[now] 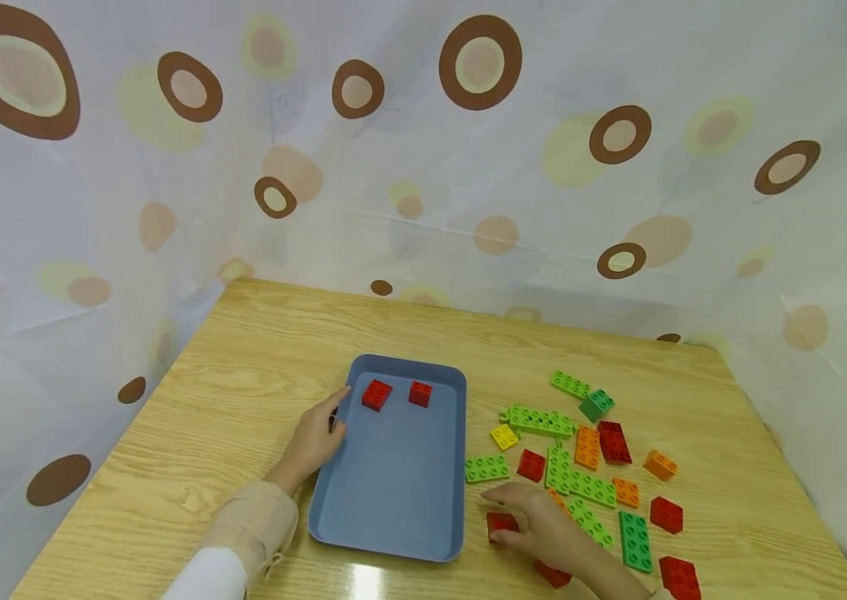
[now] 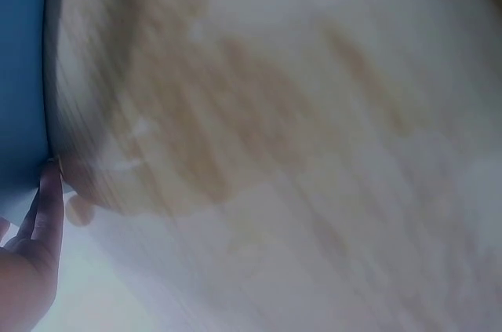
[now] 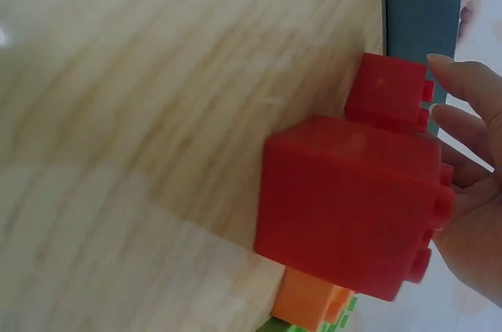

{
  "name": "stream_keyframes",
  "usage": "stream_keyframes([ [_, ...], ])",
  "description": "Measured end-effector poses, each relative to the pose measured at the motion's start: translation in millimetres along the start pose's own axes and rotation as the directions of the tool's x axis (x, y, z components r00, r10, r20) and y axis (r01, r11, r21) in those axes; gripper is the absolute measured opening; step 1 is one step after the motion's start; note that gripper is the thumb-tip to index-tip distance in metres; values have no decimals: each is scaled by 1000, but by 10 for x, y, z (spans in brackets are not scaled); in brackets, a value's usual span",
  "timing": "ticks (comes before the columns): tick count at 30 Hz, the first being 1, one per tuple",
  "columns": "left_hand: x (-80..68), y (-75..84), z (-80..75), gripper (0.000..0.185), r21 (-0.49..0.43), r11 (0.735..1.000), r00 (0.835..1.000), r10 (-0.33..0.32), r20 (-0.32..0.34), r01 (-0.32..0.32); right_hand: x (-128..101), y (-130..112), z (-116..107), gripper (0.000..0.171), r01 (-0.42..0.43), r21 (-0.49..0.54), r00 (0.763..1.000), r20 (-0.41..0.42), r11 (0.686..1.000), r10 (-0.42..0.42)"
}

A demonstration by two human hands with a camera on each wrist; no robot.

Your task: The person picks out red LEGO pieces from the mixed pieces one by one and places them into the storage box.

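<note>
2 red bricks (image 1: 397, 393) lie in the blue tray (image 1: 393, 500); left hand (image 1: 316, 437) rests relaxed on its rim, right hand (image 1: 536, 525) pinches a red brick (image 1: 500, 525).

Worktop (image 1: 243, 375): pale wood grain, corner pointing away, curtained on both far sides.
Blue tray (image 1: 393, 492): lying at the middle, long side running towards the near edge.
Loose bricks (image 1: 581, 467): scattered right of the tray; green, red, orange, one yellow (image 1: 503, 436).
Red brick (image 1: 500, 525): just beside the tray's near right corner.

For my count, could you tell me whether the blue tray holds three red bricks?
No, the blue tray holds only two red bricks, both near its far end.
</note>
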State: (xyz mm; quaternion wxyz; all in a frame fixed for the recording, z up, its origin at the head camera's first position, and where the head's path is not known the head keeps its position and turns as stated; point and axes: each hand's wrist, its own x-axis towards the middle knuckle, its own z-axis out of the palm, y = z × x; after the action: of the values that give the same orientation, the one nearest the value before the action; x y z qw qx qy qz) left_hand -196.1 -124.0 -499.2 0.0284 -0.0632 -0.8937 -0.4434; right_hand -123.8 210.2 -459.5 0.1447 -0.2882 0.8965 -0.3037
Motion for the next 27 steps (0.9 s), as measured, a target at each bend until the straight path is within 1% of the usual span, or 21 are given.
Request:
stream_keyframes([
  [2,5,-1,-7,58,5,1000,1000,1,5,-1,-8,9,27,40,11,-9,1000,7,1000,-11],
  [6,13,4,-14,58,7,1000,1000,2,11,-2,-19,24,73,34,20,-73,1000,20,997,-18],
  [9,11,12,-16,58,3,1000,1000,3,11,-3,-25,22,94,30,2,-100,1000,23,995,0],
  [13,3,15,-11,57,9,1000,1000,8,1,-8,-35,13,105,26,-14,-90,1000,26,996,17],
  [18,-1,0,1,57,17,1000,1000,6,-10,-6,-49,6,122,24,-7,-73,1000,21,997,8],
  [23,4,6,2,58,8,1000,1000,-6,-6,6,-37,-5,107,22,-1,-73,1000,-19,997,-1],
  [26,8,14,-6,58,9,1000,1000,-9,-5,9,-15,-29,57,23,33,-84,997,-70,996,-39],
  [27,9,15,-7,58,9,1000,1000,-4,-4,4,-2,-41,33,24,55,-90,994,-92,994,-64],
])
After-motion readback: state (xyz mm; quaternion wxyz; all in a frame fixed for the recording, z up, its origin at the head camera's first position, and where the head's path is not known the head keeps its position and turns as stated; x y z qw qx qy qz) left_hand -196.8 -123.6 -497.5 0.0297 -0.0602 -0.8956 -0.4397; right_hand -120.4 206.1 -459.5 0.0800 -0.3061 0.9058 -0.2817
